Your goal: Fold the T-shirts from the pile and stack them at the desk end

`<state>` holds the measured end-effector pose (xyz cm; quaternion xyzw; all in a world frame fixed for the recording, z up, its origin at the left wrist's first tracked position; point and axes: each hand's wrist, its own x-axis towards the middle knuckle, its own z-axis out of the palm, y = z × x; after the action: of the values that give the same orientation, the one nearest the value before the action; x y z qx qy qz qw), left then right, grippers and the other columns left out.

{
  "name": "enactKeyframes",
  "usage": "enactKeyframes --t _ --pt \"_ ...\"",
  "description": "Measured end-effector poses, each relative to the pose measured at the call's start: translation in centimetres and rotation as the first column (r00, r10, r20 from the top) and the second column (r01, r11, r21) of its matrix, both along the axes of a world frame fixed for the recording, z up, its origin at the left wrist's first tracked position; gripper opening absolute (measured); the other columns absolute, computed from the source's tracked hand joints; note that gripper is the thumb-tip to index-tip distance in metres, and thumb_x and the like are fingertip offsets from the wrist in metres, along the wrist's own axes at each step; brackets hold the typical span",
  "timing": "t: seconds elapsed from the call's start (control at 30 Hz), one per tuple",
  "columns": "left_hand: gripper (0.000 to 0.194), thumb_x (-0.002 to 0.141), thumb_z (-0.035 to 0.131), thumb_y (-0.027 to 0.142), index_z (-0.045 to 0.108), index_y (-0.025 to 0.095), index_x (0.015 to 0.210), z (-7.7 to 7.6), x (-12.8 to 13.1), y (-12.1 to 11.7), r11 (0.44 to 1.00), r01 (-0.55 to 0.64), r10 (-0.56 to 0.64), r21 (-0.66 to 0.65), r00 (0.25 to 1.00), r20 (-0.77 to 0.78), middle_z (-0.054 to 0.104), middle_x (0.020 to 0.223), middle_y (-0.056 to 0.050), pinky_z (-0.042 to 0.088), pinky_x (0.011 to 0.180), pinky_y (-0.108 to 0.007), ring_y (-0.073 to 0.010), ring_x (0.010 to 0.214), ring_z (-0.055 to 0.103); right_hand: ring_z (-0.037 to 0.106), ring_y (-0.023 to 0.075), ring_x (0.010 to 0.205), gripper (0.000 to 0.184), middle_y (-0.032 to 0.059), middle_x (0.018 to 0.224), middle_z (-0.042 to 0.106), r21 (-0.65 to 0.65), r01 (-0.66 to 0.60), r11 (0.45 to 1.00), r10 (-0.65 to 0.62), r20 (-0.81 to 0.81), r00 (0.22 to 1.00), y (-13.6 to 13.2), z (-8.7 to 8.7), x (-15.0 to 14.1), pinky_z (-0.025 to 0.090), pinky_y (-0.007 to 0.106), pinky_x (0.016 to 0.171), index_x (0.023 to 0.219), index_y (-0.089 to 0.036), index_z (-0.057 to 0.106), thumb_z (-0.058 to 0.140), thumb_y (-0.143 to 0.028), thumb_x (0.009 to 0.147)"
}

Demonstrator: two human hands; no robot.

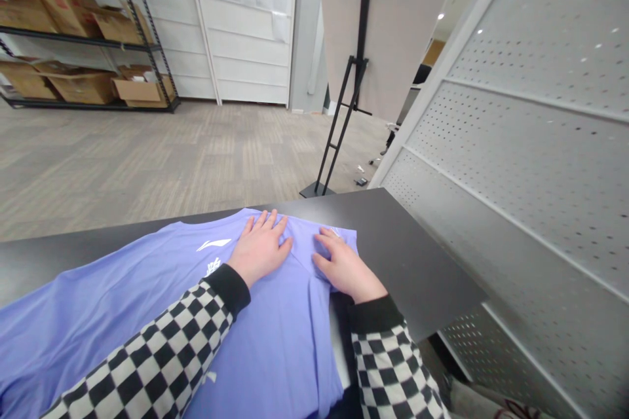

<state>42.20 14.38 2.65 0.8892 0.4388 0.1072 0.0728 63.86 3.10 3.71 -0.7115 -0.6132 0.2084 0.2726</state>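
A periwinkle-blue T-shirt (275, 340) with white printed marks lies spread over the dark table (413, 255), its near part running down toward me. My left hand (262, 245) rests flat on the shirt near its far edge, fingers spread and pointing away. To its right, my right hand (346, 265) lies on the sleeve, fingers apart and slightly bent, palm down. Neither hand grips the cloth visibly. The shirt's right side has folds below the right hand, and my forearms cover part of it.
A grey perforated metal panel (531, 131) stands close along the table's right side. Beyond the table a black stand (339, 124) holds a large board. Farther back on the left, a black shelf rack (142, 46) carries several cardboard boxes (83, 85).
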Motion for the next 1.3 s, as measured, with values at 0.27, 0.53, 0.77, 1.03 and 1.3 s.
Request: enactKeyframes --t 0.27,0.53,0.77,1.03,1.3 --pt "0.068 0.115 0.041 0.049 0.051 0.017 0.175 -0.5 -0.1 0.2 1.000 -0.013 0.013 -0.009 1.000 -0.018 0.038 0.184 -0.020 0.024 0.140 -0.066 -0.0396 0.173 0.035 0.052 0.0352 0.164 0.045 0.0165 0.167 0.063 0.007 0.079 0.997 -0.079 0.039 0.996 0.1 0.0 0.8 0.030 0.063 0.139 0.142 -0.023 0.079 0.069 -0.026 0.098" --pt "0.056 0.114 0.042 0.035 0.064 0.019 0.163 0.4 0.2 0.3 0.996 -0.027 0.020 0.083 0.996 0.081 0.056 0.175 -0.015 0.032 0.140 -0.056 -0.0327 0.164 0.051 0.043 0.0344 0.169 0.043 0.0177 0.175 0.055 -0.060 0.069 0.996 -0.066 0.051 0.997 0.2 -0.6 0.8 0.021 0.069 0.140 0.143 -0.024 0.076 0.067 -0.030 0.101" --pt "0.057 0.113 0.047 0.038 0.063 0.020 0.164 -0.1 0.0 0.0 0.999 0.035 -0.035 0.016 0.999 0.027 0.053 0.177 -0.016 0.031 0.140 -0.060 -0.0378 0.166 0.047 0.043 0.0343 0.169 0.043 0.0176 0.174 0.056 -0.055 0.067 0.996 -0.065 0.034 0.997 0.1 -0.3 0.7 0.021 0.067 0.140 0.141 -0.024 0.078 0.068 -0.031 0.101" --pt "0.043 0.109 0.053 0.041 0.074 0.020 0.140 1.0 -0.2 0.1 0.980 -0.174 0.167 0.097 0.983 0.071 0.072 0.147 -0.018 0.046 0.125 -0.055 -0.0384 0.139 0.065 0.043 0.0339 0.169 0.043 0.0182 0.173 0.057 -0.063 0.065 0.996 -0.063 0.026 0.998 0.1 -0.3 0.9 0.021 0.065 0.141 0.142 -0.023 0.078 0.067 -0.034 0.102" --pt "0.059 0.110 0.048 0.044 0.064 0.013 0.158 -0.2 -0.4 0.5 0.981 -0.178 0.177 0.073 0.984 0.021 0.055 0.172 -0.024 0.035 0.136 -0.059 -0.0406 0.160 0.052 0.044 0.0333 0.169 0.042 0.0178 0.172 0.058 -0.051 0.064 0.997 -0.063 0.020 0.998 0.1 -0.5 1.0 0.021 0.064 0.141 0.140 -0.022 0.078 0.067 -0.034 0.102"
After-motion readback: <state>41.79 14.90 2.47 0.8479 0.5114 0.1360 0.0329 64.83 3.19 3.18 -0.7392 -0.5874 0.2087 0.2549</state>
